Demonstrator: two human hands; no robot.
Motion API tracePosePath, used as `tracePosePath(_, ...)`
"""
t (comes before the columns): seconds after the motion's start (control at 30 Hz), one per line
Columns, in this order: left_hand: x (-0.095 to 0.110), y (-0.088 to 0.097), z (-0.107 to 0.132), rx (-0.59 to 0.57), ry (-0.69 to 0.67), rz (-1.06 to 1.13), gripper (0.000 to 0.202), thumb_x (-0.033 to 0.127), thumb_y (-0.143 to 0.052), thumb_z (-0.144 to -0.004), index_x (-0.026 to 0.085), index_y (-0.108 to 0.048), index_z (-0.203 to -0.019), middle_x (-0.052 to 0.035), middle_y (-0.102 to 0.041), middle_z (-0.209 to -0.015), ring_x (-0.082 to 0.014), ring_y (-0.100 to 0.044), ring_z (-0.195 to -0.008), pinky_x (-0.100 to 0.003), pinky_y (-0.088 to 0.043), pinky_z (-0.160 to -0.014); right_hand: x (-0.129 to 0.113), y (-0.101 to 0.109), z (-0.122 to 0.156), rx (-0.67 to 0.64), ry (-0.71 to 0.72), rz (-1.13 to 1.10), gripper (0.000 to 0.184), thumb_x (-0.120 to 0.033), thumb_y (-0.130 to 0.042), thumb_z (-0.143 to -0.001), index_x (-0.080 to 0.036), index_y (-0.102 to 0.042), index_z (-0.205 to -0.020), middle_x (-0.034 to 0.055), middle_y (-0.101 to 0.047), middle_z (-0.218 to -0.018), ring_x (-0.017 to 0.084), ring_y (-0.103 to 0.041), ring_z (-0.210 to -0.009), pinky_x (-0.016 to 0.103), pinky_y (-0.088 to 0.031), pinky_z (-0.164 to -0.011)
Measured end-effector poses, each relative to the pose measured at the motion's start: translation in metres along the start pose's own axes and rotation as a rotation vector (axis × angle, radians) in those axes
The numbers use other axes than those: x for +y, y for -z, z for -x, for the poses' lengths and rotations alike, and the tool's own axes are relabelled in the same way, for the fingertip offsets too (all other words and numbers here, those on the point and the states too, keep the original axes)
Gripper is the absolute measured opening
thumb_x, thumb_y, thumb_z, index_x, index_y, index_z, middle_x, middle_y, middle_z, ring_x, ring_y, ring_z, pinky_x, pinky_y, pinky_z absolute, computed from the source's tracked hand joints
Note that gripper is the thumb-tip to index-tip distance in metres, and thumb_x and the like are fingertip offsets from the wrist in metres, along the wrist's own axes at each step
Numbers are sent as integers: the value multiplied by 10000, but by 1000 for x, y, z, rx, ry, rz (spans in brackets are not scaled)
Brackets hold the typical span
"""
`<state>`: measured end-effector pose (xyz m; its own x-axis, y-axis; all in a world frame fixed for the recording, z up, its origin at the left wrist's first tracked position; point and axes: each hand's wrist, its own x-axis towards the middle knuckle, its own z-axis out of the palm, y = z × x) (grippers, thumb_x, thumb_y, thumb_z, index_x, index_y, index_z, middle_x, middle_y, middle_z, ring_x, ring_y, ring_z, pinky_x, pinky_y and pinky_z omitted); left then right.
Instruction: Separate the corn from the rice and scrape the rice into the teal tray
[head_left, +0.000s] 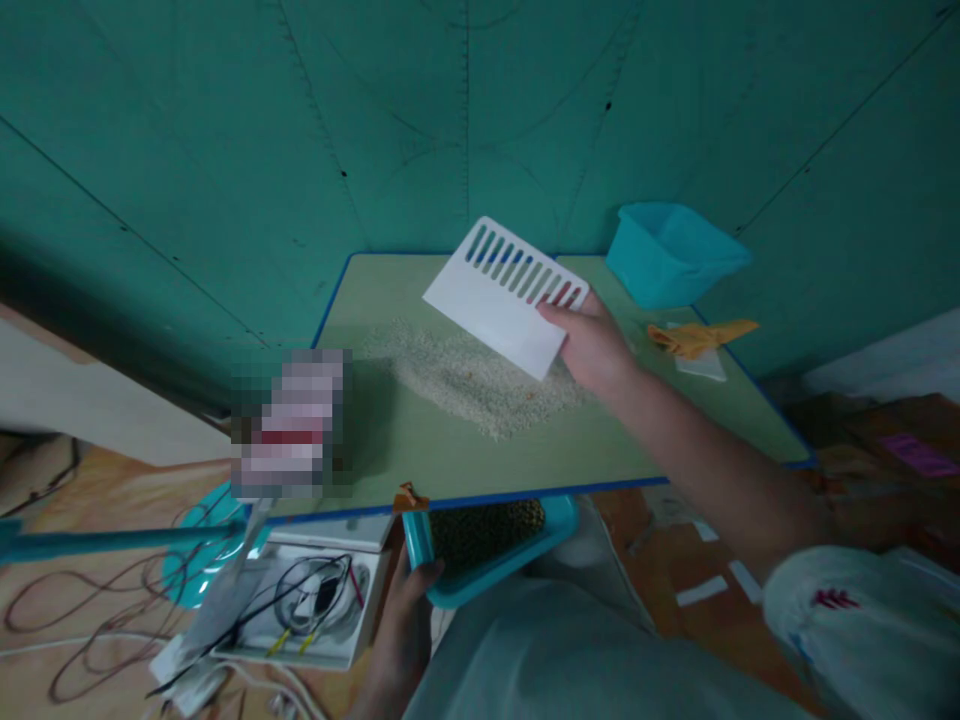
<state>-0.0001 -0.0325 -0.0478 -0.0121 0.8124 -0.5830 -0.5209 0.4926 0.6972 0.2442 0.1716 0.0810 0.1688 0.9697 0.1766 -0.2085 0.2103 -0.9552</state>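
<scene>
My right hand (600, 345) grips one end of a flat white plastic scraper (487, 310) with a row of slots along its upper edge. It is held tilted above a spread pile of pale granules (457, 385) on the light green table (375, 290). Below the table's front edge, my left hand (409, 610) is closed on the left side of a teal tray (517, 568). Dark, mottled granules (472, 540) lie in that tray, whose far part is hidden under the tabletop.
A teal bin (667, 265) stands at the table's back right, near an orange cloth (690, 340). At the left edge is a pixelated box-like object (292, 430). Below it, a white box (345, 640) holds cables, and more cords trail over the floor.
</scene>
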Motion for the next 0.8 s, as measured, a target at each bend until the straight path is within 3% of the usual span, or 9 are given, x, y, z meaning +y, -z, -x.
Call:
tracePosePath(0.17, -2, -5, 0, 2, 22, -17, 578, 359, -818, -578, 255, -767, -1144, -62, -805, -1142, -442, -613, -1242, -533, -487, -1039, -31, 74, 29, 146, -13, 131, 382, -240, -812, -622, -270, -615, -948, 13, -731, -1023, 257, -677, -1031, 482, -498, -1005)
tracePosePath(0.33, -7, -10, -7, -2, 40, -20, 595, 352, -817, -577, 245, -761, -1159, -68, -807, -1141, -447, -619, -1238, -543, -494, -1033, -30, 116, 65, 242, -54, 258, 380, -341, -846, -649, -271, -634, -956, 6, -733, -972, 249, -688, -948, 498, -513, -964)
tracePosePath(0.57, -13, -10, -8, -14, 16, -31, 640, 317, -802, -579, 251, -732, -1211, -76, -799, -1161, -460, -637, -1210, -556, -516, -1004, -21, 133, 68, 292, 23, 207, 414, -355, -843, -663, -284, -604, -993, 18, -723, -1075, 260, -686, -1035, 511, -506, -993)
tracePosePath(0.8, -10, -10, -6, 22, 45, -60, 657, 340, -829, -515, 258, -748, -1162, -81, -814, -1112, -488, -641, -1189, -572, -542, -959, -9, 115, 71, 257, -43, 217, 392, -356, -795, -694, -291, -574, -1010, 11, -718, -1000, 242, -698, -916, 485, -538, -921)
